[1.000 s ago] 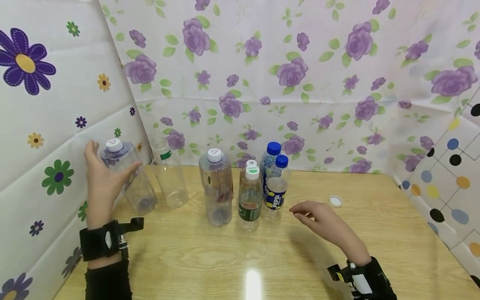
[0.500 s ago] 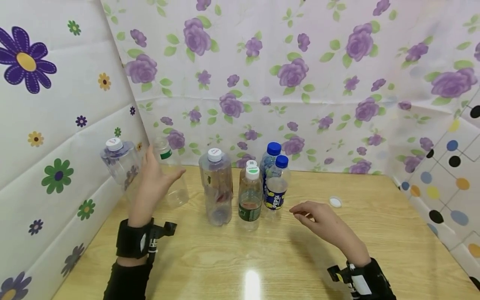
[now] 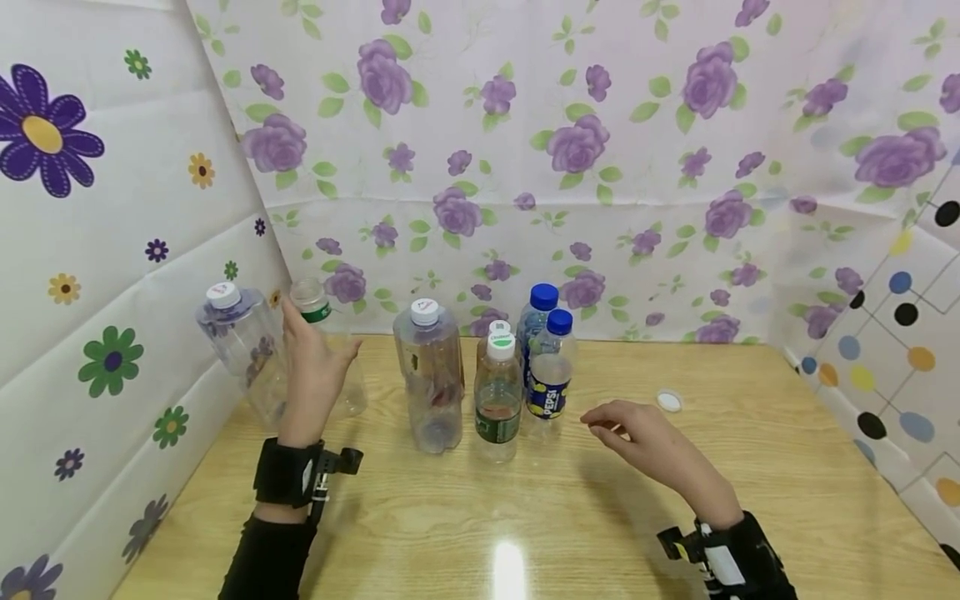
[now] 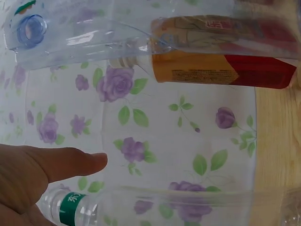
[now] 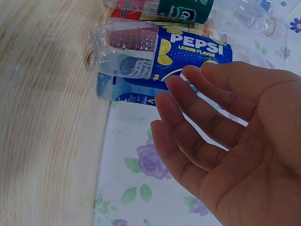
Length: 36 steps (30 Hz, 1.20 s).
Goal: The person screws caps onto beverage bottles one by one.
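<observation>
My left hand [image 3: 313, 379] is at a clear uncapped bottle [image 3: 316, 314] with a green neck band, its thumb spread from the fingers. In the left wrist view the thumb [image 4: 77, 162] points out straight above the bottle's neck; the other fingers are mostly hidden. Just left of that hand is a large clear white-capped bottle [image 3: 243, 327], partly covered by it. My right hand [image 3: 645, 437] hovers with loosely bent fingers and nothing in them, right of a blue-capped Pepsi bottle [image 3: 549, 392]. The right wrist view has this hand's fingertips overlapping the Pepsi label [image 5: 197, 49].
A second large white-capped bottle [image 3: 431, 375] stands mid-table beside a green-labelled bottle [image 3: 498, 417]. Behind are another blue-capped bottle [image 3: 536, 321] and an orange-and-red bottle [image 4: 197, 68]. A white cap [image 3: 670, 401] lies on the wooden table [image 3: 420, 517]. Patterned cloth [image 3: 622, 208] encloses the table.
My left hand has moved right from the large bottle at far left to the clear uncapped bottle, whose neck has shifted slightly left. The right hand has stayed in place.
</observation>
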Each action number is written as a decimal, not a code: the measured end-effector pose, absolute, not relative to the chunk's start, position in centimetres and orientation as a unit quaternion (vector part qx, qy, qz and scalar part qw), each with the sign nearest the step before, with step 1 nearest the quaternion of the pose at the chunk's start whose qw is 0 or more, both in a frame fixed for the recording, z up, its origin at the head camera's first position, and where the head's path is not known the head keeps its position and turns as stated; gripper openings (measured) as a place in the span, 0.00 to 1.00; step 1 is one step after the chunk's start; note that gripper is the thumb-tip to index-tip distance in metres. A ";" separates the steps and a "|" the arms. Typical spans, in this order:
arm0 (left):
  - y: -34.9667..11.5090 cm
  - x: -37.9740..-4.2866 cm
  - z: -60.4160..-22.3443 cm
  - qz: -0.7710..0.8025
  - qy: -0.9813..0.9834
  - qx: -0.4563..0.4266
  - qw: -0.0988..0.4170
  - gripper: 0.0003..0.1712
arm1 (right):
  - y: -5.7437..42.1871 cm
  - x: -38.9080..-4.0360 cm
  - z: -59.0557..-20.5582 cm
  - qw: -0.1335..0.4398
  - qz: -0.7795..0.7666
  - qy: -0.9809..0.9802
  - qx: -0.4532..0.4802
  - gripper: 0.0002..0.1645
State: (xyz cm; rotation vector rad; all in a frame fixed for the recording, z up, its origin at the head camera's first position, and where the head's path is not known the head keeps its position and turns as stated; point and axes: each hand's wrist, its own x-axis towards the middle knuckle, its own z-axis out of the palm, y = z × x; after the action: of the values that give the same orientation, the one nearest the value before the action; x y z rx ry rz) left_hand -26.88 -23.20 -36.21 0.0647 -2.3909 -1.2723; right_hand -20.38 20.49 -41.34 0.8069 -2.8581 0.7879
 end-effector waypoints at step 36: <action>-22.1 -22.3 -31.5 -0.436 -0.871 0.006 0.227 0.58 | 20.9 -20.6 -41.7 0.038 0.247 -0.933 0.261 0.11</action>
State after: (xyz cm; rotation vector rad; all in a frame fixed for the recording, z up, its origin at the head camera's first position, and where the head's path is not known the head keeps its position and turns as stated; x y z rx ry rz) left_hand -22.34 -22.13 -31.50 0.0171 -2.3988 -1.2017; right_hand -20.55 20.86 -41.73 0.7997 -2.8613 0.7564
